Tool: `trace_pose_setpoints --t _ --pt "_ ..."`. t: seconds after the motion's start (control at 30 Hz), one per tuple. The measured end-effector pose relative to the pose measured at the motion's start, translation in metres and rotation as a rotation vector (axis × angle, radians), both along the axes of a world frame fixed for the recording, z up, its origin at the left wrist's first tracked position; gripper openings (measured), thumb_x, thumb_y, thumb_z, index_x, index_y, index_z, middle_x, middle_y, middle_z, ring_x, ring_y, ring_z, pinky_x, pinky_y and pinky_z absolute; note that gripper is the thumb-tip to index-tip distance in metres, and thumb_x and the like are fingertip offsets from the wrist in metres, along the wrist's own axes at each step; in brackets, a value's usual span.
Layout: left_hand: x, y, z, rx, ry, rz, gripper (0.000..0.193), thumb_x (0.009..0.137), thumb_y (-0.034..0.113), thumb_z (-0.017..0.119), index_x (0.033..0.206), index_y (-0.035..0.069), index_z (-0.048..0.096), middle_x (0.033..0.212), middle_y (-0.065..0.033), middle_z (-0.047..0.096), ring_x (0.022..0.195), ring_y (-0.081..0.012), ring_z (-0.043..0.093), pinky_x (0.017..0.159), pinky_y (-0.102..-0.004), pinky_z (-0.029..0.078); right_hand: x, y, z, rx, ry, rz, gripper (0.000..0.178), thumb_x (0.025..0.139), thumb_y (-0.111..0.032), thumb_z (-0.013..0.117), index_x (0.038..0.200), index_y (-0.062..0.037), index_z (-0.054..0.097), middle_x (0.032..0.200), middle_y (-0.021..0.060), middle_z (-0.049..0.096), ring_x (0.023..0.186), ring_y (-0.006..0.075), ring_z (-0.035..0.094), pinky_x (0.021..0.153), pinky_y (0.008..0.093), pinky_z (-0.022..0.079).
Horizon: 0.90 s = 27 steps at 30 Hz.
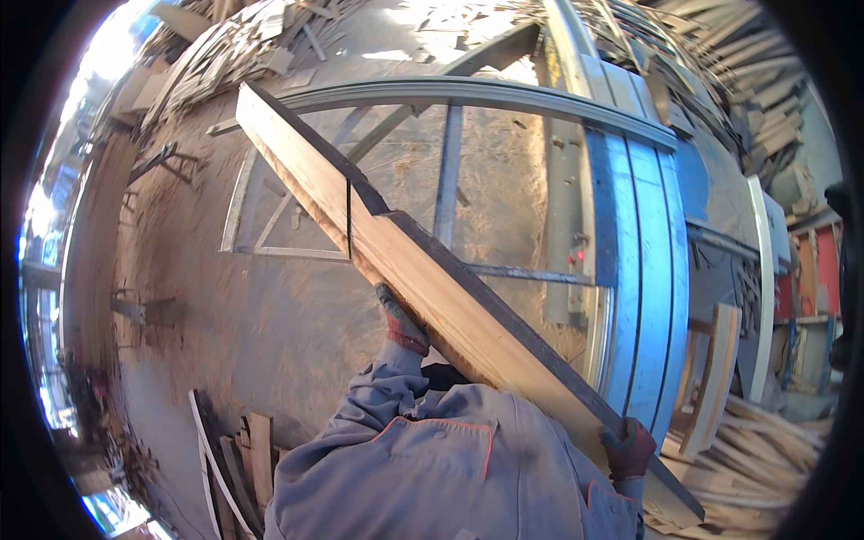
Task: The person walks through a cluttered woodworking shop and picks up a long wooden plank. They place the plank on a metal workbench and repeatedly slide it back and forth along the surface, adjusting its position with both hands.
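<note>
A long, thick wooden plank [459, 306] lies aslant across my front, from the upper left to the lower right. Its broad face is pale; its far edge is dark and steps inward partway along, close to a thin dark line across the face. My left hand [402, 324], in a grey and red work glove, grips the near edge around the middle, with some fingers hidden. Toward the lower right end, my gloved right hand [630, 448] is closed around the dark edge. Beyond the plank, its upper end overlaps a metal rail [468, 90] of a frame.
On the right stands a saw-like machine table with a ribbed blue metal surface [639, 270]. Metal struts [447, 171] of the frame stand over the sawdust-strewn floor [216, 315]. Offcuts [261, 54] are heaped at the far left; curved wooden pieces [756, 450] lie at the lower right.
</note>
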State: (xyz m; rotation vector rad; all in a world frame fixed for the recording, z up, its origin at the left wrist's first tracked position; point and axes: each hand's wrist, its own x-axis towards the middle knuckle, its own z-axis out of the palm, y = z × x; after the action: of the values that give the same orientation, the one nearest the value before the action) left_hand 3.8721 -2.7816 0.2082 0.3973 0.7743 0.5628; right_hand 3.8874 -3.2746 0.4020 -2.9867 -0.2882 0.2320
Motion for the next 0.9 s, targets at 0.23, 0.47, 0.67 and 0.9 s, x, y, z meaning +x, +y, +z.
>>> trace_pose_setpoints --t 0.23,0.47,0.67,0.9 --pt "-0.003 -0.048 0.010 0.041 -0.041 -0.236 0.094 0.095 0.081 0.052 0.162 0.017 0.038 0.156 -0.0111 0.053 0.139 -0.0352 0.054 0.117 -0.0515 0.046 -0.136 -0.038 0.011 0.078 -0.030 -0.312 0.057 0.067 -0.058 0.089 0.083 -0.0062 0.072 0.075 0.0153 0.069 0.070 0.0379 0.068 0.063 0.0476 0.052" --pt "-0.009 -0.096 0.001 -0.018 -0.024 -0.451 0.095 0.095 0.080 0.053 0.161 0.014 0.040 0.156 -0.0122 0.054 0.138 -0.0361 0.054 0.115 -0.0523 0.048 -0.266 -0.050 0.005 0.016 -0.037 -0.533 0.058 0.069 -0.061 0.087 0.085 -0.0069 0.075 0.076 0.0160 0.071 0.071 0.0374 0.070 0.062 0.0467 0.053" --pt "-0.001 -0.164 -0.055 0.223 -0.124 -0.684 0.101 0.094 0.084 0.048 0.165 0.014 0.032 0.165 -0.0106 0.041 0.145 -0.0333 0.046 0.119 -0.0517 0.042 -0.334 -0.069 0.009 -0.011 -0.011 -0.750 0.059 0.071 -0.066 0.084 0.083 -0.0090 0.075 0.074 0.0169 0.070 0.070 0.0374 0.070 0.062 0.0486 0.053" --pt "-0.018 -0.174 -0.054 0.690 -0.181 -1.016 0.085 0.105 0.071 0.037 0.167 0.014 0.025 0.167 -0.0167 0.034 0.150 -0.0376 0.039 0.125 -0.0568 0.033 -0.385 -0.119 -0.006 0.086 0.200 -0.817 0.080 0.073 -0.089 0.067 0.084 -0.0099 0.071 0.083 0.0160 0.073 0.079 0.0387 0.072 0.068 0.0513 0.055"
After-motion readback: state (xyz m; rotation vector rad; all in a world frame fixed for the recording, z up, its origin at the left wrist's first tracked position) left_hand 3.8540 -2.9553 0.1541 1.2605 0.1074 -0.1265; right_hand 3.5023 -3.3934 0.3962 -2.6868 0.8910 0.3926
